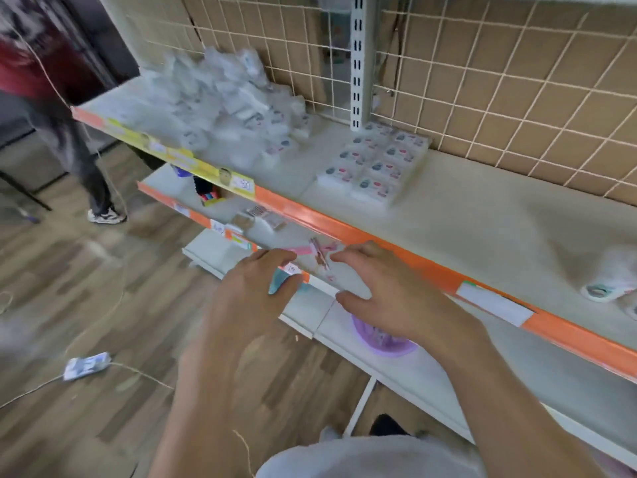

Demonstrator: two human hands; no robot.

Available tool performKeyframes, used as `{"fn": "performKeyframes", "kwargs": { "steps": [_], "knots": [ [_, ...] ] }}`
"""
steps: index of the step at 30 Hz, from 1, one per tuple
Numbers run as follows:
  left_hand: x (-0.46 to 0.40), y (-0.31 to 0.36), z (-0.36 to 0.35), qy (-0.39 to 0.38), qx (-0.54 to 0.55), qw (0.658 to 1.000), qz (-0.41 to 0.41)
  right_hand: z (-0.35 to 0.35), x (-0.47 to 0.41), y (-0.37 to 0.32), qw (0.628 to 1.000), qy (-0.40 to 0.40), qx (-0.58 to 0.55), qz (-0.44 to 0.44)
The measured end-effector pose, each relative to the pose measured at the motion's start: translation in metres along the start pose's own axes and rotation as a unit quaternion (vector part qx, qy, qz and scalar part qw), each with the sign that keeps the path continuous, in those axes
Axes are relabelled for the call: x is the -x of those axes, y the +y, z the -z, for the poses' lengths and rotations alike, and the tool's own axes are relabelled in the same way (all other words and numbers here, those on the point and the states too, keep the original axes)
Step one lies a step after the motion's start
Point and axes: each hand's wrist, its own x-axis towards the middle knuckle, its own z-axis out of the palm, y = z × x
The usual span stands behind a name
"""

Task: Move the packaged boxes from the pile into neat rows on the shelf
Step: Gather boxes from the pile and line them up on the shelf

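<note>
Both hands empty, fingers loosely spread: left hand (255, 288), right hand (389, 298). Pile (227, 98) at 11 o'clock; started rows (375, 163) at 12, leaving shelf (482, 215) room rightward.

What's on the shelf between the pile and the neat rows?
In the head view, only bare shelf shows between the pile and the neat rows; they sit apart.

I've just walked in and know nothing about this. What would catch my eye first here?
Probably the two bare hands in front, the left hand and right hand, both empty with fingers spread below the shelf's orange edge. Next, the messy pile of packaged boxes at the shelf's back left. Right of it, neat rows of boxes lie flat.
</note>
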Motion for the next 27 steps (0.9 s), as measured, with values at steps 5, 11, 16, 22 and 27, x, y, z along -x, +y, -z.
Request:
{"fn": "performKeyframes", "kwargs": {
  "steps": [5, 11, 16, 22, 27],
  "knots": [
    [-0.012, -0.064, 0.035, 0.024, -0.001, 0.999, 0.036, -0.019, -0.065, -0.043, 1.0, -0.006, -0.002, 0.024],
    [-0.038, -0.121, 0.061, 0.035, -0.009, 0.997, 0.069, -0.035, -0.136, -0.082, 0.999, -0.013, -0.011, 0.051],
    [-0.076, -0.162, 0.079, 0.032, -0.011, 0.996, 0.081, -0.045, -0.201, -0.101, 0.998, -0.027, -0.011, 0.051],
    [-0.152, -0.222, 0.107, 0.003, -0.029, 0.995, 0.091, -0.052, -0.302, -0.122, 0.999, -0.017, -0.018, 0.042],
    [-0.216, -0.265, 0.132, 0.019, -0.018, 0.996, 0.082, -0.048, -0.374, -0.134, 0.999, -0.007, -0.022, 0.022]
  ]
}}
